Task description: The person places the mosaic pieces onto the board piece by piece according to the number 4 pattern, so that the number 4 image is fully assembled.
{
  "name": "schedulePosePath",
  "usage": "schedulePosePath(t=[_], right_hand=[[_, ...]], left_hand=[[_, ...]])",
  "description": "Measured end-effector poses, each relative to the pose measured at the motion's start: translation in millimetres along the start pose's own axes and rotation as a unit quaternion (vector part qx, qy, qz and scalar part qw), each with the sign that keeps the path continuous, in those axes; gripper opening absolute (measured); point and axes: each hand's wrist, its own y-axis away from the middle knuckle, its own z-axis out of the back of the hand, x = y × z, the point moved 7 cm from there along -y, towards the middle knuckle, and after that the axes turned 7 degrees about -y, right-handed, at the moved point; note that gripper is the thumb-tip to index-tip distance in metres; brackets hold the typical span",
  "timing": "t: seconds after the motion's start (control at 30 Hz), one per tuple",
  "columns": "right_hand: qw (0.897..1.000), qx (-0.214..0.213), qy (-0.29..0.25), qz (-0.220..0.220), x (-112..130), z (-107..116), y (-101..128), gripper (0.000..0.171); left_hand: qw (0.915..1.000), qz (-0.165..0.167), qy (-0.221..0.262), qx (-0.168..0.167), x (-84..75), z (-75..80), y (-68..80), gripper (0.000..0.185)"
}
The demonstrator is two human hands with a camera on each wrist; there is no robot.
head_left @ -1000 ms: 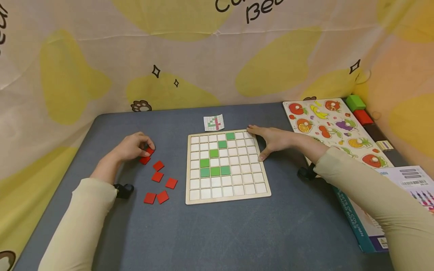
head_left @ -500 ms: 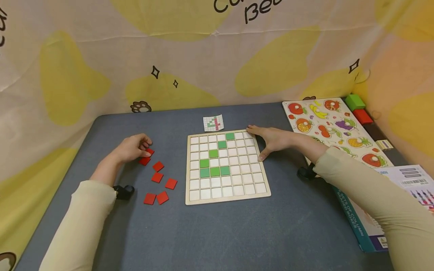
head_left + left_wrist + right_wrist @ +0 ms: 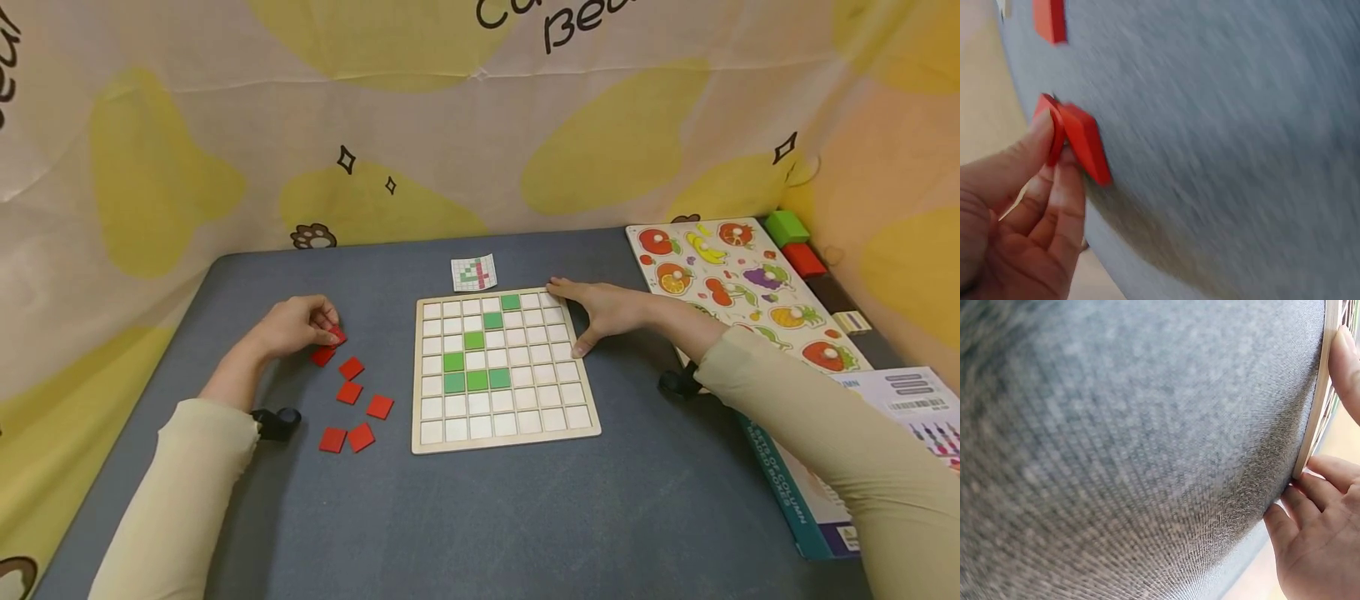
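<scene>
In the head view my left hand [image 3: 298,323] pinches a small red square tile [image 3: 339,334] between thumb and fingers. The left wrist view shows that tile tipped up on edge, right against a second red tile [image 3: 1088,144]. A wooden grid board [image 3: 506,445] with white squares lies in the middle of the table; several green tiles [image 3: 476,380] form a hooked diagonal on it. At its far right corner my right hand [image 3: 609,310] rests spread, thumb on the right edge and fingertips at the corner. The right wrist view has the fingers [image 3: 1302,506] touching the table beside the rim.
Several more red tiles [image 3: 380,407] are scattered left of the board. A small pattern card [image 3: 473,272] lies behind it. On the right are a fruit-picture board [image 3: 720,292], a printed box [image 3: 813,525], and green [image 3: 786,227] and red blocks [image 3: 802,259].
The pinched red tile has shifted slightly to the right, away from the tile in front of it, with my left fingers closing round it. My right hand and the board stay put.
</scene>
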Motion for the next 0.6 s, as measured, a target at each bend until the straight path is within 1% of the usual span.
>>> schedulePosePath(t=[0.07,0.13,0.2,0.3,0.4,0.47,0.53,0.6], right_hand=[[1.0,-0.001,0.0,0.001,0,0,0,0.115],[1.0,-0.001,0.0,0.003,0,0,1,0.115],[1.0,-0.002,-0.002,0.001,-1,1,0,0.115],[1.0,-0.004,-0.003,-0.002,-2,1,0,0.116],[1.0,-0.004,-0.002,-0.005,-3,1,0,0.116],[1.0,-0.003,-0.002,-0.007,-2,1,1,0.117],[1.0,-0.003,0.0,-0.009,-3,1,1,0.117],[1.0,-0.002,0.0,-0.011,-3,1,1,0.118]], left_hand=[[0.9998,-0.004,0.006,-0.02,-9.4,0.8,-4.5,0.02],[0.9989,-0.009,0.02,-0.042,-23.4,1.1,-11.3,0.019],[0.9974,-0.015,0.036,-0.061,-43.2,0.0,-20.1,0.018],[0.9944,-0.04,0.058,-0.079,-81.3,-5.8,-35.0,0.017],[0.9914,-0.077,0.073,-0.076,-122.9,-15.9,-47.3,0.014],[0.9898,-0.1,0.078,-0.066,-148.0,-24.1,-54.6,0.012],[0.9887,-0.114,0.079,-0.056,-169.7,-31.8,-61.4,0.011],[0.9884,-0.126,0.068,-0.051,-187.7,-39.7,-68.5,0.011]])
